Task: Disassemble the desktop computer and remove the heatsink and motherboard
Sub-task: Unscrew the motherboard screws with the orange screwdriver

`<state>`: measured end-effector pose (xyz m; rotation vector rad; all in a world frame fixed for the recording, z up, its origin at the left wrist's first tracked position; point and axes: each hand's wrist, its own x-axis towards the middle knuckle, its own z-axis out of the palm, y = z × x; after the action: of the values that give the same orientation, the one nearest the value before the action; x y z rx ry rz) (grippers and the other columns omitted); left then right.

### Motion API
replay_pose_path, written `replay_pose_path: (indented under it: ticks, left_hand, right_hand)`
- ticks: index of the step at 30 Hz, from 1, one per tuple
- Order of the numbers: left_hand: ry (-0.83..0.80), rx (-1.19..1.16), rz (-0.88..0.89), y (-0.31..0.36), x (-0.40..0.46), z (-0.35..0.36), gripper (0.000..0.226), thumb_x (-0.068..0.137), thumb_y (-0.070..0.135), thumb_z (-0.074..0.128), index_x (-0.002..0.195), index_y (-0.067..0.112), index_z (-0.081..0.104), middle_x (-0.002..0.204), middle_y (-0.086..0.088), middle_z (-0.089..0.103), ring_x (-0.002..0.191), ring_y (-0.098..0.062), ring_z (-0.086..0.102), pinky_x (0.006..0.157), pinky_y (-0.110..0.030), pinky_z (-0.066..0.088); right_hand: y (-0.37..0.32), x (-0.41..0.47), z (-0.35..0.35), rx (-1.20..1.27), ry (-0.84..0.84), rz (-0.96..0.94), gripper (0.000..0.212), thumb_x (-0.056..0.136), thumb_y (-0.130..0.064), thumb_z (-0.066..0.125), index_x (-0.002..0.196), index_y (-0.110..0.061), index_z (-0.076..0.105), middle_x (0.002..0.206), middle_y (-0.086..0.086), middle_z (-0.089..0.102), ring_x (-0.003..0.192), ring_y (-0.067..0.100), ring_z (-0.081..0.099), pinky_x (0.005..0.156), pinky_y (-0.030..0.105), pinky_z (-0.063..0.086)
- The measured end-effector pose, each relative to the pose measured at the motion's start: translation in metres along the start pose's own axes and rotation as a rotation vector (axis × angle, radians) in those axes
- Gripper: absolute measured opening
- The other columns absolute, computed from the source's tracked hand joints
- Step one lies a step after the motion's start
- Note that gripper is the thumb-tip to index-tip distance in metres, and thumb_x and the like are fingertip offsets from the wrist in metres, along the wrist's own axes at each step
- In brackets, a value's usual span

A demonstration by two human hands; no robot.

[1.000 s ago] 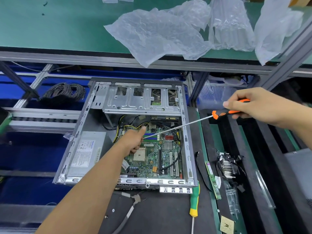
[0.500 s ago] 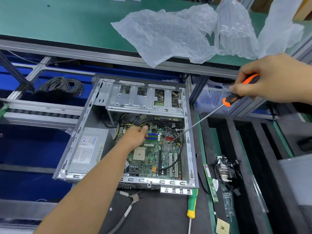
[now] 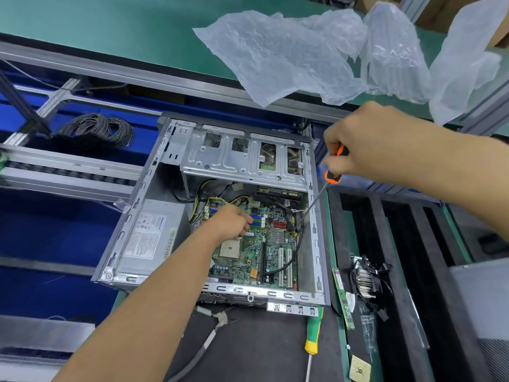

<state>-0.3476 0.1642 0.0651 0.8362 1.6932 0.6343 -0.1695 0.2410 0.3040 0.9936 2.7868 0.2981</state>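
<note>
A: I'm looking into the open grey metal desktop case (image 3: 314, 230) lying on its side on the bench. The green motherboard (image 3: 256, 249) is flat on the case floor, bare beige CPU socket (image 3: 229, 249) near its left half, blue memory slots toward the back, white expansion slots at the front right.

B: Which way does it run?

A: Its long axis goes front to back, away from me. The silver finned heatsink with black wires (image 3: 365, 279) sits outside, in the black foam tray to the right.

B: Hands?

A: My left hand (image 3: 230, 221) is down on the board, fingers curled by the memory slots; whether it grips anything, I cannot tell. My right hand (image 3: 366, 144) is clenched round the orange-and-black screwdriver (image 3: 332, 176), shaft slanting down-left, tip beside the red connectors at the board's right edge.
</note>
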Motion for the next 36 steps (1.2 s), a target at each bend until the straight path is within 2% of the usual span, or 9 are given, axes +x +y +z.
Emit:
replay_pose_path:
  ticks: [4, 11, 15, 19, 32, 36]
  left_hand:
    - [-0.001, 0.02, 0.016, -0.004, 0.003, -0.001, 0.02, 0.099, 0.004, 0.046, 0.099, 0.004, 0.066, 0.076, -0.006, 0.059, 0.06, -0.012, 0.05, 0.052, -0.02, 0.039]
    - [0.005, 0.024, 0.026, -0.009, 0.009, 0.0, 0.018, 0.097, 0.013, 0.052, 0.09, 0.007, 0.068, 0.078, -0.01, 0.059, 0.063, -0.018, 0.049, 0.057, -0.025, 0.039]
    - [0.011, 0.032, 0.02, -0.01, 0.011, 0.0, 0.019, 0.097, 0.013, 0.052, 0.091, 0.006, 0.069, 0.079, -0.01, 0.059, 0.064, -0.019, 0.049, 0.057, -0.025, 0.039]
    - [0.007, 0.037, 0.02, -0.01, 0.012, 0.001, 0.022, 0.097, 0.015, 0.054, 0.101, -0.001, 0.068, 0.082, -0.012, 0.058, 0.067, -0.02, 0.049, 0.059, -0.026, 0.04]
    - [0.003, 0.035, 0.026, -0.009, 0.011, 0.001, 0.019, 0.098, 0.013, 0.053, 0.101, 0.002, 0.068, 0.081, -0.011, 0.057, 0.063, -0.018, 0.047, 0.055, -0.023, 0.038]
    - [-0.005, 0.026, 0.032, -0.01, 0.012, 0.001, 0.018, 0.097, 0.013, 0.053, 0.1, 0.002, 0.068, 0.08, -0.011, 0.056, 0.063, -0.019, 0.047, 0.056, -0.024, 0.038]
  right_hand:
    - [-0.001, 0.001, 0.006, 0.006, -0.007, -0.008, 0.028, 0.082, -0.035, 0.06, 0.062, -0.025, 0.043, 0.065, 0.007, 0.053, 0.069, 0.033, 0.055, 0.054, 0.029, 0.035]
    - [0.004, -0.001, 0.006, 0.027, -0.005, 0.013, 0.025, 0.081, -0.033, 0.063, 0.063, -0.028, 0.046, 0.062, 0.002, 0.051, 0.068, 0.031, 0.054, 0.05, 0.027, 0.03]
    - [0.002, -0.001, 0.006, 0.013, -0.004, 0.024, 0.019, 0.081, -0.032, 0.062, 0.067, -0.023, 0.053, 0.062, 0.004, 0.05, 0.067, 0.032, 0.055, 0.048, 0.026, 0.03]
    - [-0.001, 0.002, 0.006, -0.017, -0.014, 0.011, 0.018, 0.081, -0.031, 0.062, 0.072, -0.017, 0.058, 0.062, 0.007, 0.05, 0.065, 0.034, 0.056, 0.048, 0.028, 0.034]
    - [-0.002, 0.0, 0.004, -0.027, -0.015, 0.017, 0.02, 0.083, -0.033, 0.061, 0.072, -0.017, 0.057, 0.062, 0.007, 0.049, 0.065, 0.034, 0.056, 0.049, 0.028, 0.035]
    - [-0.004, 0.0, 0.005, -0.041, -0.016, 0.016, 0.02, 0.084, -0.034, 0.06, 0.074, -0.016, 0.059, 0.062, 0.005, 0.048, 0.065, 0.032, 0.055, 0.048, 0.026, 0.031]
